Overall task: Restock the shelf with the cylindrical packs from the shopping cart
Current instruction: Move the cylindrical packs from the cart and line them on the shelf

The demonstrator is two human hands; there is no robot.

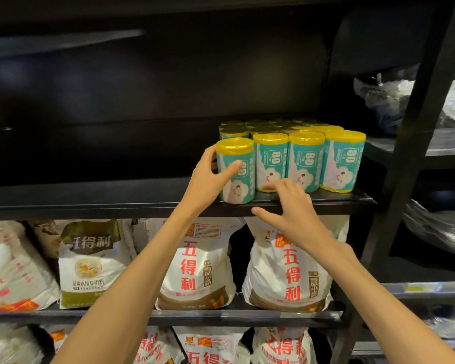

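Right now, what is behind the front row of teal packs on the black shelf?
Behind the front row of packs on the black shelf stand more packs, only their yellow tops showing. Their bodies and anything farther back are hidden.

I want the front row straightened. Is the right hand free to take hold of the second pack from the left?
Probably yes. The right hand is open, holds nothing, and hovers just in front of that pack; nothing lies between them. The left hand grips only the leftmost pack.

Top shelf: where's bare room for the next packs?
The shelf is bare left of the pack gripped by the left hand. The right end is crowded with rows of packs reaching toward the upright; the right hand hovers at the front edge.
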